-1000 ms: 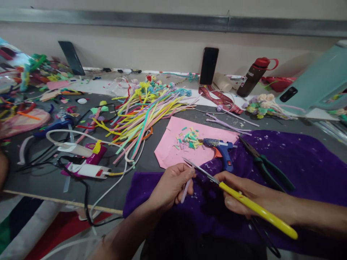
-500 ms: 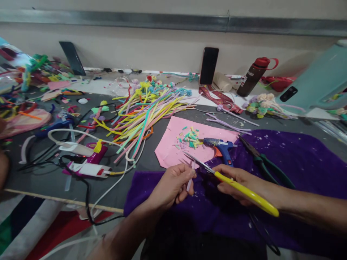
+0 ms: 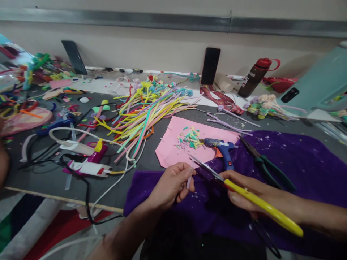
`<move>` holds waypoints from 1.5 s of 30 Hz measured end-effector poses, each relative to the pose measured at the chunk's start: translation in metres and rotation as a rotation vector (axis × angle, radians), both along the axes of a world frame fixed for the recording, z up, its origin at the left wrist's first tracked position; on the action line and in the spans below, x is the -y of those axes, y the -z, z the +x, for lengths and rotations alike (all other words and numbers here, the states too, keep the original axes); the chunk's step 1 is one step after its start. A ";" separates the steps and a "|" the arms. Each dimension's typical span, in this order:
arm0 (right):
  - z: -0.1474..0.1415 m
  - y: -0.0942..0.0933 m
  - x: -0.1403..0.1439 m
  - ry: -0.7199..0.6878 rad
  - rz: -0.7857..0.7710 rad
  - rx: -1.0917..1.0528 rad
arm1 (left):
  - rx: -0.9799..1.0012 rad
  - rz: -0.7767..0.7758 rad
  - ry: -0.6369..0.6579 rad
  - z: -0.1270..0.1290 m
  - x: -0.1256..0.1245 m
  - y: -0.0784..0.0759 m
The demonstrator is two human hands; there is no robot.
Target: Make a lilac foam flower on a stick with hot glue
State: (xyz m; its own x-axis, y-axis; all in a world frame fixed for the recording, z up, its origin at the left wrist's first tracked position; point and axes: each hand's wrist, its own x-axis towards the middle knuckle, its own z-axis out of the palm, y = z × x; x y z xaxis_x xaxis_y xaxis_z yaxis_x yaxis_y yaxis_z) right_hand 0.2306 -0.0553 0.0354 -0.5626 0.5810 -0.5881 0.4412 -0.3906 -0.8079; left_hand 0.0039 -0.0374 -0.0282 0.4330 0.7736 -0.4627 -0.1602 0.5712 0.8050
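Between thumb and fingers, my left hand pinches a short lilac strip, which looks like pipe cleaner. My right hand grips yellow-handled scissors. Their blades point toward the upper end of the strip; whether they touch it I cannot tell. Just beyond both hands lies a pink sheet bearing a small heap of cut green, yellow and lilac bits. A blue glue gun rests at the sheet's right side, its nozzle toward the heap. Under my hands spreads a purple cloth.
Green-handled pliers lie right of the glue gun. A bundle of coloured pipe cleaners sits behind, left of the sheet. White cables and a magenta device occupy the left. A phone and a brown bottle stand at the back.
My right hand has shifted slightly right and toward me. The scissors' yellow handle has swung lower and farther right. My left hand stays nearly in place with the lilac strip.
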 end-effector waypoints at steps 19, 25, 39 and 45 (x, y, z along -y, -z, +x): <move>-0.010 0.022 -0.009 0.116 -0.093 -0.060 | -0.025 -0.034 0.064 -0.001 0.000 0.002; -0.002 0.021 -0.004 0.138 -0.137 -0.070 | 0.023 -0.016 0.021 -0.002 0.001 0.002; -0.015 0.017 0.003 0.021 0.041 0.032 | -0.012 -0.044 0.050 0.000 -0.001 0.000; -0.019 0.019 -0.006 0.061 -0.036 0.002 | -0.002 -0.037 0.022 0.001 -0.004 -0.001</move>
